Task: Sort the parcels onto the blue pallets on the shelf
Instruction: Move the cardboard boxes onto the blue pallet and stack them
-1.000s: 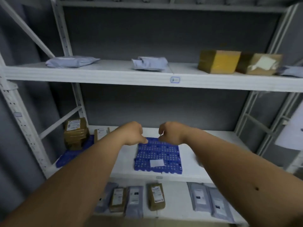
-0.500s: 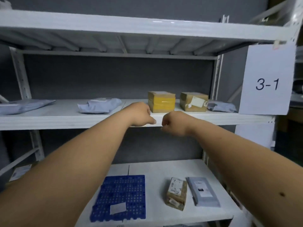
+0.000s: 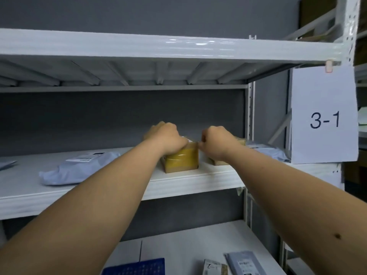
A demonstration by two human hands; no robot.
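The yellow-taped box (image 3: 181, 160) stands on the middle shelf (image 3: 198, 180), close to the front edge and directly ahead of the person. The left hand (image 3: 166, 138) rests on the box's top left with fingers curled over it; the right hand (image 3: 215, 142) sits at the top right corner with fingers curled. Whether either hand has closed firmly on the box cannot be told, as the fingertips are hidden. A second brown box (image 3: 220, 160) stands just beside the first on its right, largely covered by the right wrist, so the right hand has little room to get down that side. The box lies between the two hands and slightly below them; its long axis appears to run front to back, though the far end is hidden. The left hand is judged the better seated. A grey mailer bag (image 3: 79, 167) lies well apart to the left. The blue pallet (image 3: 139, 267) shows at the bottom edge of the view on the lower shelf (image 3: 188, 241), below and left of the box, so the carry is judged to run down and toward the person. The step in hand is judged to be taking hold of the box.
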